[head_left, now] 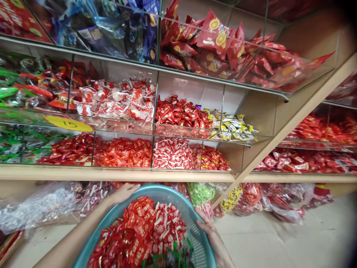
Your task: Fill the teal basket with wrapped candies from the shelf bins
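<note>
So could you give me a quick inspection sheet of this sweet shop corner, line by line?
Surface: pale tiled floor below wooden shelves with glass-fronted compartments.
Job's things: teal mesh basket heaped with red wrapped candies; some green wrappers at its near edge.
Clutter: clear bags of sweets on the floor under the shelves.
Grips: left hand on the basket's far rim; right hand on its right rim.
Cables: nothing seen.
Surroundings: bins of red, white, yellow and green sweets; yellow price tag reading 15.
</note>
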`<state>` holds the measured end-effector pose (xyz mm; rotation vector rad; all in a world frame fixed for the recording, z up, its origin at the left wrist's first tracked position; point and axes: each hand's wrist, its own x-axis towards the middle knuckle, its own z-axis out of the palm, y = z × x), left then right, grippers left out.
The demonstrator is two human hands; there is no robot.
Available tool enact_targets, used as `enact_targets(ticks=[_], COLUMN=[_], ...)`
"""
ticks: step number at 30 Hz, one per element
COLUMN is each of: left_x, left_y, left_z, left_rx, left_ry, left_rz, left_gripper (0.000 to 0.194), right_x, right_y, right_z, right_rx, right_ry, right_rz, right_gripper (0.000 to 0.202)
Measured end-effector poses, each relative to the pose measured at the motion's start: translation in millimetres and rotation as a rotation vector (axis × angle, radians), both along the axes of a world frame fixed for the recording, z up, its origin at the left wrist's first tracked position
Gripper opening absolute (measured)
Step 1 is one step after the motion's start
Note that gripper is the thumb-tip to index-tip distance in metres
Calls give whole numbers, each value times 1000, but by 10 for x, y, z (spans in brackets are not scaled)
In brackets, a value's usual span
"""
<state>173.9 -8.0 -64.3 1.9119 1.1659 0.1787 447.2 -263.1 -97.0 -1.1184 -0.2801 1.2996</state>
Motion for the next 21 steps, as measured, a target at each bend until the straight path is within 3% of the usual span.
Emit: enact_targets(ticks=[3, 7, 11, 14, 17, 21], left_x=[251, 239, 191, 195, 198, 211], left_y=[58, 36, 18, 20, 23, 2], left_z=[-161, -293, -312, -327, -346, -350], left_rx=[119, 261, 250, 219, 229, 252], left_ry=[82, 105, 85, 72, 48, 59], left_rz=[-52, -41, -12, 23, 33, 39], left_gripper=[68, 61, 60, 61, 60, 58], right_x=[2, 153, 387, 390, 244, 109], right_y=[-21, 3, 200, 534, 1031, 1771], right_z=[-7, 65, 409, 840, 1224, 1401], right_rx=[-6, -18, 18, 170, 337, 398], right_ry=[-58, -322, -797, -1080, -1253, -1603], right_rz=[-21, -26, 33, 40, 79, -54], right_gripper=[50, 42, 33, 30, 25, 19])
